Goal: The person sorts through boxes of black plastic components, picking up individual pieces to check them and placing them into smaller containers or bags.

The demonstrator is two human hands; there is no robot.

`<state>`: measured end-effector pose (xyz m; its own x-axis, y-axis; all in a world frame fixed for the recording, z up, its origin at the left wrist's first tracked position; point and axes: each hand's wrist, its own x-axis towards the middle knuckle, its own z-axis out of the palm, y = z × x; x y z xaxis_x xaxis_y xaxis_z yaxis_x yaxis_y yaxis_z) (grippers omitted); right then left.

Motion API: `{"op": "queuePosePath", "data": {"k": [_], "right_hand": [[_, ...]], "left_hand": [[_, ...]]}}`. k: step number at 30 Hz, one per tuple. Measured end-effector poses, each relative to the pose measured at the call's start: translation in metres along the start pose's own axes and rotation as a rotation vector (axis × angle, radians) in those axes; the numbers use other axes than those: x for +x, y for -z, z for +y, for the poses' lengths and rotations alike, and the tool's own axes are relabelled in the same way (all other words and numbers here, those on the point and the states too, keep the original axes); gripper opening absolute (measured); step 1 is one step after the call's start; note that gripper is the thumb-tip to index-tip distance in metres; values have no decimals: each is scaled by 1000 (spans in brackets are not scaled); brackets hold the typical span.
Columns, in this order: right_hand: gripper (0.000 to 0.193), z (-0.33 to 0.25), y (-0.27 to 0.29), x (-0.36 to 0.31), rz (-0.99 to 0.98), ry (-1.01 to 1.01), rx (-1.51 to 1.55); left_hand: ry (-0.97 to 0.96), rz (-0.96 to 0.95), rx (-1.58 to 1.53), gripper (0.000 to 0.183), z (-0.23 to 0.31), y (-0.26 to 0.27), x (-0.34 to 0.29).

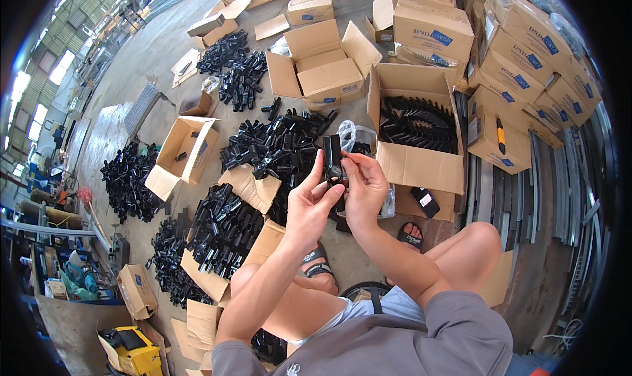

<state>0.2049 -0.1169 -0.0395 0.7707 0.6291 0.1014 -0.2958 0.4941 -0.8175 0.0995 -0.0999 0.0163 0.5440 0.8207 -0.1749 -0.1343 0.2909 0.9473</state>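
A short, glossy black part [332, 155], shaped like a small bracket or channel piece, stands upright between my hands in the middle of the view. My left hand [312, 208] pinches its lower left side with thumb and fingers. From the other side, my right hand [366, 190] grips its lower right side. The part's lower end is partly covered by my fingers. Just beyond my hands spreads a pile of similar black parts [280, 139]. To the right, an open cardboard box [418, 167] holds black parts [421, 123] laid in curved rows.
More black parts lie in heaps [131, 182] at left and inside a flattened carton [227, 228]. Closed cartons [434, 30] are stacked at far right, one bearing an orange-and-black cutter [501, 136]. Long metal profiles [490, 192] line the right floor. A black phone-like object [426, 203] rests on cardboard.
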Motion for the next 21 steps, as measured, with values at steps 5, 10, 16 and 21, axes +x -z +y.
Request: {"op": "queuePosePath", "data": {"k": [5, 10, 16, 21], "right_hand": [[13, 0, -1, 1, -67, 7, -39], [14, -3, 1, 4, -143, 16, -61], [16, -16, 0, 1, -179, 29, -269], [14, -13, 5, 13, -244, -191, -58]], "left_hand": [[-11, 31, -11, 81, 4, 4, 0], [-35, 1, -3, 82, 4, 11, 0], [-56, -3, 29, 81, 5, 14, -1], [-63, -46, 15, 80, 6, 21, -1]]}}
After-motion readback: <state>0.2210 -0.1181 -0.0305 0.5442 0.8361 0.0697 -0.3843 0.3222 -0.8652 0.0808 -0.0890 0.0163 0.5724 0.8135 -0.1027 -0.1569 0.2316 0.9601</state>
